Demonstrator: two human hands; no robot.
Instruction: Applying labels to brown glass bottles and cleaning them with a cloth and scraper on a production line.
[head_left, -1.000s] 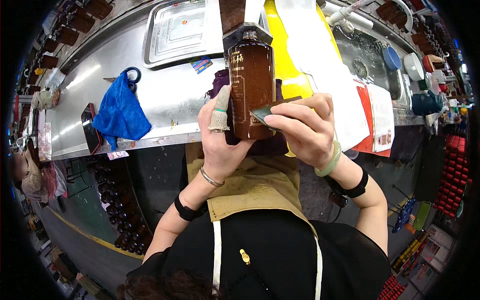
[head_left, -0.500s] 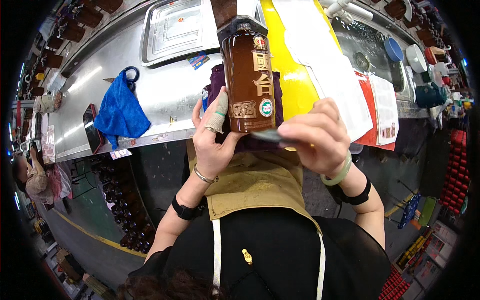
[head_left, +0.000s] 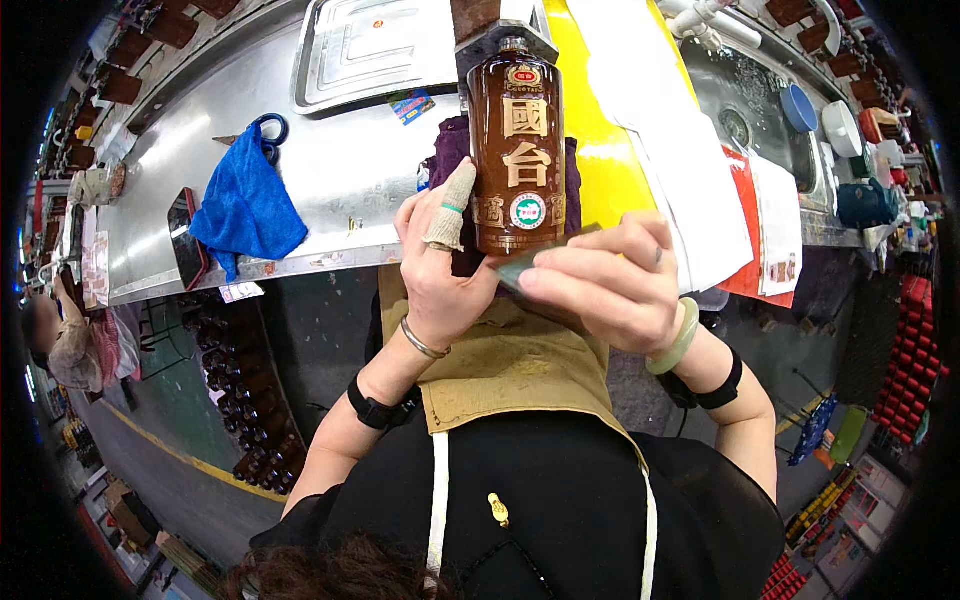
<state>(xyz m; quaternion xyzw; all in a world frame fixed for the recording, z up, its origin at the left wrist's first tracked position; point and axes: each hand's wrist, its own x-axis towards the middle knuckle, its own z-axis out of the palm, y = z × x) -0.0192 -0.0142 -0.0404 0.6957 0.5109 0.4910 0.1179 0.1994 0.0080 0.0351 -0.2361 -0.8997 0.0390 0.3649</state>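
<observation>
The bottle (head_left: 516,150) lies on purple cloth (head_left: 450,145), probably glass: hefty, stiff, slick, breakable; best held low round its sides. The left hand (head_left: 440,285) clasps its lower left; the right hand (head_left: 615,285) pinches a blurred, dark sheet (head_left: 512,272), maybe flexible.

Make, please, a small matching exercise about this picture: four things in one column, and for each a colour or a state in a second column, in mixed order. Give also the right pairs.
Column one
1. bottle
2. cloth by the scissors
3. left hand
4. right hand

Column two
A. pinches a thin, dark greenish piece
B. bright blue
C. brown, with gold-coloured lettering
D. has a pale fabric cover on one finger

Pairs: 1-C; 2-B; 3-D; 4-A
</observation>
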